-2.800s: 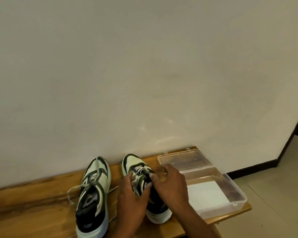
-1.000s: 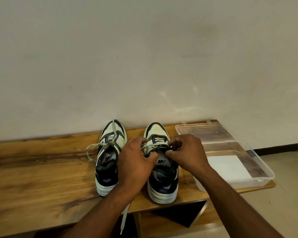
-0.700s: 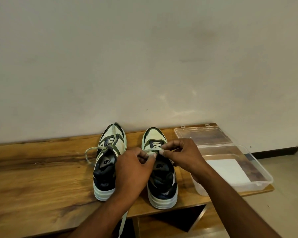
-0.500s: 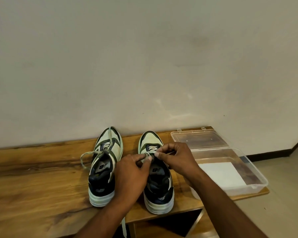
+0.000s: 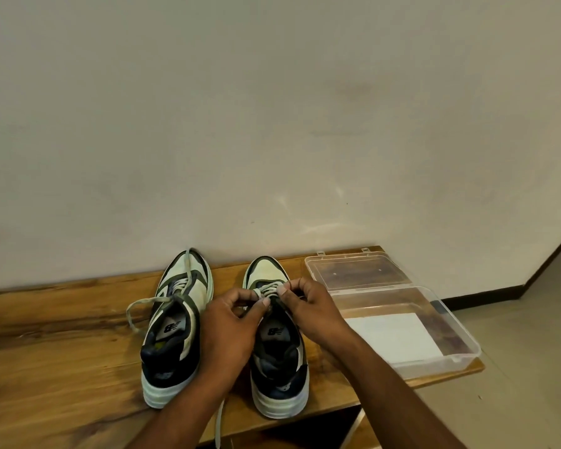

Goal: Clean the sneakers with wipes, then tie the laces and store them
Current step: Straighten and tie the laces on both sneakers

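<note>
Two hands are working at the laces of the right sneaker (image 5: 277, 345), which is standing heel-toward-the-viewer near the front edge of the wooden bench (image 5: 55, 361). The left hand (image 5: 230, 328) is pinching a lace end between thumb and curled fingers, and the right hand (image 5: 308, 306) is pinching the other end just across from it, over the tongue. Compared with a moment ago, the two hands are sitting closer together and higher up the lacing, so the knot seems to be getting drawn in; I judge the tying of this shoe is underway but not finished. One lace (image 5: 219, 426) is hanging down past the bench edge. Just beside it, the left sneaker (image 5: 175, 325) is resting with its lace lying loose in a loop on the wood, apparently waiting its turn. Further right, the clear plastic box (image 5: 463, 348) is sitting open, a white sheet (image 5: 395, 335) inside, its lid (image 5: 360, 270) lying back toward the wall (image 5: 272, 108).
</note>
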Demonstrator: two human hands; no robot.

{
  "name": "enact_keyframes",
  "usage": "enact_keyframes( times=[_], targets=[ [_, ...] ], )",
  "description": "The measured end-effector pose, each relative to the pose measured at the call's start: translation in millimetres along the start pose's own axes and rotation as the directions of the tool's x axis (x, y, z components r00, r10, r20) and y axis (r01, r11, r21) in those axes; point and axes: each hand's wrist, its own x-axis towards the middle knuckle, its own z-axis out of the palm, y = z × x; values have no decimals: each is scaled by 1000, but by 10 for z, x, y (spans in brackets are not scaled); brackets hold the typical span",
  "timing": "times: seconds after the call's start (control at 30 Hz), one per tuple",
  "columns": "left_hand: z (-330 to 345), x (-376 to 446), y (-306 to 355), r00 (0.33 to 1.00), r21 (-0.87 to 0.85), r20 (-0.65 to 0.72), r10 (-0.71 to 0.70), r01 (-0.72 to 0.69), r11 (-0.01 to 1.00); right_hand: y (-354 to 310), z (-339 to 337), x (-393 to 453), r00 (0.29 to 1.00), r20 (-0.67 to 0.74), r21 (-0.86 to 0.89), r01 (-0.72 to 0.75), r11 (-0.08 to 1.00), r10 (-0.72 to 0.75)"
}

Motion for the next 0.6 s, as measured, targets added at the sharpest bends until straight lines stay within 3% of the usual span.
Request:
enact_keyframes(
  times=[0.4, 0.6],
  targets=[
    [-74, -95, 297, 984, -59, -79, 160, -165, 984, -62, 52, -33, 998, -15, 149, 69, 986, -67],
    [-100, -67, 407, 986, -117, -108, 128, -141, 983, -179, 45, -120, 996, -36, 214, 93, 972, -87]
  ],
)
